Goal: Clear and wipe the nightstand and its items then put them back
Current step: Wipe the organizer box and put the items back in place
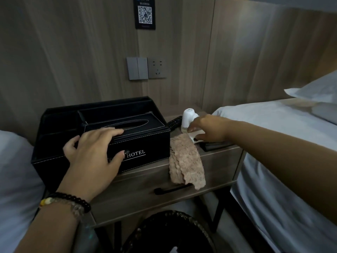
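The nightstand [215, 161] is not yet cleared. The organiser [102, 132], at its 9 o'clock, is clasped by the left hand [94, 152], fingers spread over top and front, probably for lifting. At 2 o'clock the diffuser [188, 118] is reached by the right hand [209, 128]; its grip cannot be told. A cloth [186, 161] is draped over the front edge.

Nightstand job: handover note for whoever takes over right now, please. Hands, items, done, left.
Left hand: grips the front corner of the black leather hotel tissue-box organiser on the wooden nightstand.
Right hand: reaches to the small white plug-in device; whether it grips is unclear.
Black remote control lies behind the device; a flat dark item sits under the right hand.
Beige scalloped cloth hangs over the nightstand's front edge.
Done: cannot tell.
Left: cannot tell which step this is.
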Motion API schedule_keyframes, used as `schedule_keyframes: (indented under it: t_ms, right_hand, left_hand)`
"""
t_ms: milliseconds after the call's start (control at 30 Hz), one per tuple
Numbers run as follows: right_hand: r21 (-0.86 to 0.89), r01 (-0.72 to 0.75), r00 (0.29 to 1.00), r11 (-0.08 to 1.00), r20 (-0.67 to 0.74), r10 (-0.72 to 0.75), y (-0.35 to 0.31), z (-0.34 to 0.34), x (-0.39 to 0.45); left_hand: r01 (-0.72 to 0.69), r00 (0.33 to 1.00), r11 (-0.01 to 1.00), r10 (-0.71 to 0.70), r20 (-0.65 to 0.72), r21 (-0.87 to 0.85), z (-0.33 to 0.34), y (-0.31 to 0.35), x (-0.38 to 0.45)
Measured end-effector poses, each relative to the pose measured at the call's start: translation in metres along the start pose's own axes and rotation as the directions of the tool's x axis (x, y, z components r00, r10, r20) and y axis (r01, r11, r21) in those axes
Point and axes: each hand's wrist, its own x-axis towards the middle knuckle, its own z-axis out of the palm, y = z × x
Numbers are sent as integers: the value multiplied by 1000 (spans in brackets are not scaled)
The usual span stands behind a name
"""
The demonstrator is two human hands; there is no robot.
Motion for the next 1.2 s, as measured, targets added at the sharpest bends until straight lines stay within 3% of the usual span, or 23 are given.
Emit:
schedule_keyframes:
  t_ms: [233,800,900,967,1000,1067,1100,1200]
  right_hand:
    - [9,5,993,1000,115,-6,-5,4,15]
    - [25,95,994,995,-53,-93,10,7,1]
    - [-9,100,982,995,-163,-100,16,9,-8]
    - [-24,89,978,996,-187,-92,20,14,-10]
    - [-36,76,981,996,-178,-82,21,15,-10]
    - [-59,64,984,996,-163,-73,22,17,-11]
    - [-62,65,983,996,-167,-75,22,17,-11]
    - [-64,62,970,996,-231,-76,25,16,-15]
  left_hand:
    - [20,999,1000,-19,-27,4,1,4,1]
    - [38,999,999,-38,12,4,1,7,2]
    - [39,988,999,-41,-148,-12,3,15,-2]
    - [-86,934,996,72,-349,-25,5,41,-10]
    - [-209,916,978,188,-355,-23,10,59,-16]
    - [-432,893,902,427,-140,-10,36,91,-28]
    - [-469,883,883,469,-11,-13,53,102,-33]
    - [-434,889,901,432,153,-20,91,112,-32]
